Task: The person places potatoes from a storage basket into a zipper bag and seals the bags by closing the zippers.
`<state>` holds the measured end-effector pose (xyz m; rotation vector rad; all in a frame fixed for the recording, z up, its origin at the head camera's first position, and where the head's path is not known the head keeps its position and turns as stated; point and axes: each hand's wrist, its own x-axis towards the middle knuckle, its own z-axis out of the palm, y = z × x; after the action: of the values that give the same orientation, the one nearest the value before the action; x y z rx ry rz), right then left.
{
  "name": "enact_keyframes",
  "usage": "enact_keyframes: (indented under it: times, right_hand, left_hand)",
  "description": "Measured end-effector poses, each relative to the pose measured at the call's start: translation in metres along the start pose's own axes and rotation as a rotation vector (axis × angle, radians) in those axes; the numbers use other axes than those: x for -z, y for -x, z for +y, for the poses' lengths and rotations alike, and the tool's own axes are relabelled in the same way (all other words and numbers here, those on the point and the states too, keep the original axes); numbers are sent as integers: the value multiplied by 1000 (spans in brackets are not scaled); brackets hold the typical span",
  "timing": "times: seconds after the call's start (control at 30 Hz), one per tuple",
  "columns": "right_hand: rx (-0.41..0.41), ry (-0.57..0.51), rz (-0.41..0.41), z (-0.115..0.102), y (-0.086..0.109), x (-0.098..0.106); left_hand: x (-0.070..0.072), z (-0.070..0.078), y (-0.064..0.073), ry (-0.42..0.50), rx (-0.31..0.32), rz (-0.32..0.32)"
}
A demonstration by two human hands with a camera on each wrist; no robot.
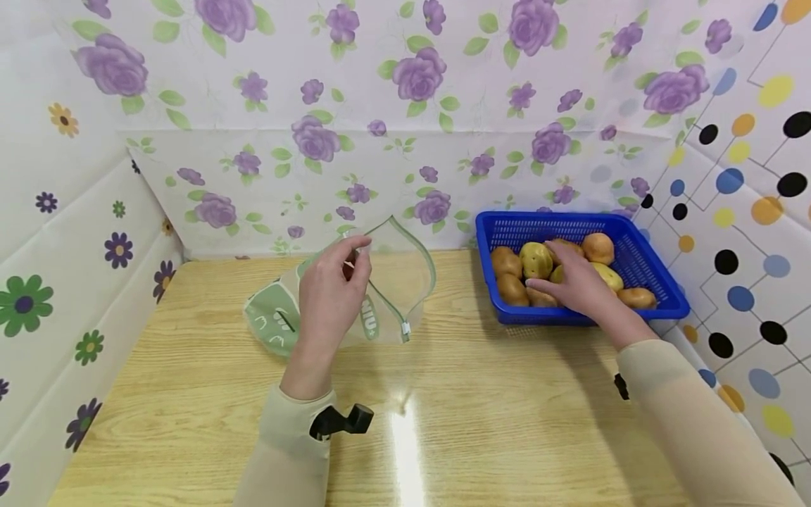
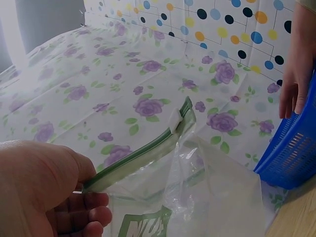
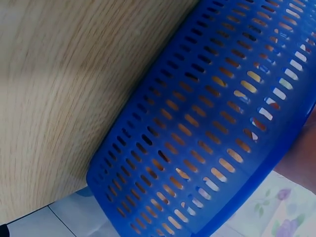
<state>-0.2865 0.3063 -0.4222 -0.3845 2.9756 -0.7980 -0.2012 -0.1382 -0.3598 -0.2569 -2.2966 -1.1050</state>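
Note:
A clear zip bag (image 1: 395, 271) with green print and a green zip edge lies on the table at centre-left, its mouth spread wide. My left hand (image 1: 332, 292) pinches the zip edge between thumb and fingers; the left wrist view shows the grip (image 2: 54, 190) and the white slider (image 2: 175, 121). Over at the right stands a blue plastic basket (image 1: 652, 274) of brown and yellowish potatoes (image 1: 536, 260). My right hand (image 1: 579, 282) reaches into it, thumb and fingers spread over the potatoes. In the right wrist view the basket wall (image 3: 197, 123) hides the fingers.
Wood-grain table (image 1: 443, 422) spreads in front of the bag and basket. Purple-flowered sheeting (image 1: 380, 141) hangs behind. A dotted sheet (image 1: 741, 246) rises close to the basket's right side, and a flowered one (image 1: 82, 317) is at the left.

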Motion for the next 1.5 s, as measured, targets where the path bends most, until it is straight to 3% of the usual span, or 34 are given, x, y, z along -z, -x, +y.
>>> enact_keyframes:
  times: [0.3,0.53,0.93,1.5]
  right_hand:
    - [20,23,-105,5,2,7]
    - [16,50,-101,6,5,11]
    - [-127,130,-36,23,5,16]
    - [-268,146,-86,34,-1,23]
  left_hand:
    - [1,-1,0,8,2,6]
    - [1,-1,0,13,5,5]
    - [0,-2,0,14,3,6]
    - [-1,-4,0,13,12,6]
